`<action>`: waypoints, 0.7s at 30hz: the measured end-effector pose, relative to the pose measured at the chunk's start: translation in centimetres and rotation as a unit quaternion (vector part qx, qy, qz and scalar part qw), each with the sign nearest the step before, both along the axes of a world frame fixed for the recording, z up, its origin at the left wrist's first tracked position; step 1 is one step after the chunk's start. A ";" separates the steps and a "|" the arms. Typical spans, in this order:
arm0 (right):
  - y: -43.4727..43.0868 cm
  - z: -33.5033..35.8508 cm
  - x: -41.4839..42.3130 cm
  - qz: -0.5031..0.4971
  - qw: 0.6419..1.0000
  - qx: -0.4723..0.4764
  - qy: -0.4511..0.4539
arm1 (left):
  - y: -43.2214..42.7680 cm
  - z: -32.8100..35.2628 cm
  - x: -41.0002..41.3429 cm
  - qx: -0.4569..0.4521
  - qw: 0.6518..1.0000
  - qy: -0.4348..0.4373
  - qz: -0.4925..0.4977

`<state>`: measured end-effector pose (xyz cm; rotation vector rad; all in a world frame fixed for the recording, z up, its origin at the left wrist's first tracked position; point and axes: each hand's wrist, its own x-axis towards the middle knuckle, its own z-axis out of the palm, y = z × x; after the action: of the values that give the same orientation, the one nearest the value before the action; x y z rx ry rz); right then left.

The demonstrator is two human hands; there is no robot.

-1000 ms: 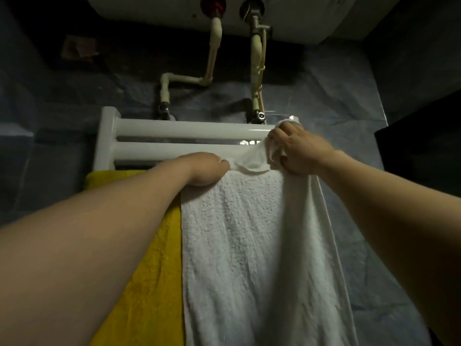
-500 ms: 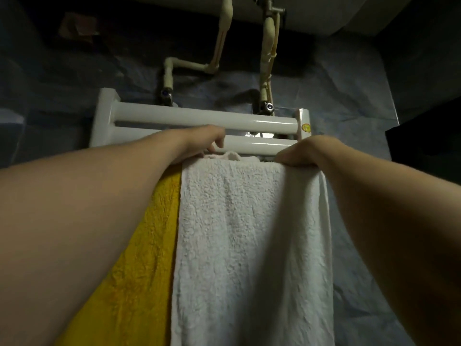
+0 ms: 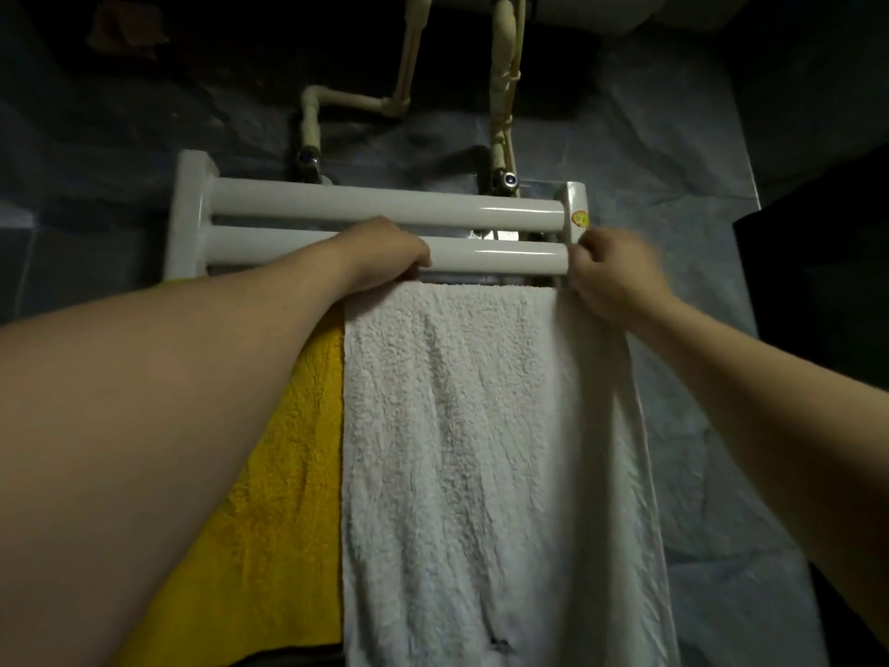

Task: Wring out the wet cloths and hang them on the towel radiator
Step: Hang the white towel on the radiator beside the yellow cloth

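Towels hang side by side on the radiator (image 3: 385, 204): we see the white towel (image 3: 481, 450) draped just below the second bar, with the yellow towel (image 3: 269, 498) touching its left edge. The hands sit apart at its top corners, we judge to spread it flat for drying. The right hand (image 3: 611, 276), blurred, pinches the right edge. The left hand (image 3: 385, 255) curls at the left corner; we cannot tell its grip.

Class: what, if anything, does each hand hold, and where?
The white towel, by its top edge: left hand at the left corner, right hand at the right corner.
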<state>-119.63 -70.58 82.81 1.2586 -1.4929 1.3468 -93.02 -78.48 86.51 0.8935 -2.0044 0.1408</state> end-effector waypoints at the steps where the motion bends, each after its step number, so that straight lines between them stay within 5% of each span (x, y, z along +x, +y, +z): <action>1: 0.8 -0.8 -0.8 0.057 0.997 -0.009 -0.050 | 0.1 -0.2 0.1 0.009 1.000 -0.011 -0.015; 4: 2.5 -3.8 -2.3 0.245 0.944 0.051 -0.216 | 0.0 -0.9 -0.2 0.010 0.997 -0.074 0.010; 7: 2.9 -6.8 -2.8 0.257 0.926 0.135 -0.241 | 0.0 -1.1 -0.7 -0.009 0.995 -0.096 0.038; 13: 4.5 -6.4 -1.7 0.366 0.866 0.036 -0.338 | -0.4 -1.0 -0.7 -0.005 0.995 -0.099 0.022; 17: 4.2 -1.7 0.1 0.275 0.918 -0.006 -0.285 | -0.9 -0.6 -0.8 -0.013 0.994 -0.105 0.034; 21: 2.2 1.3 1.3 0.185 0.941 0.105 -0.263 | -1.4 -0.4 -1.0 -0.026 0.993 -0.109 0.044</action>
<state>-118.34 -68.35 84.16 1.4361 -1.8623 1.9255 -94.01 -79.87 86.12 0.9686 -2.1517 0.3519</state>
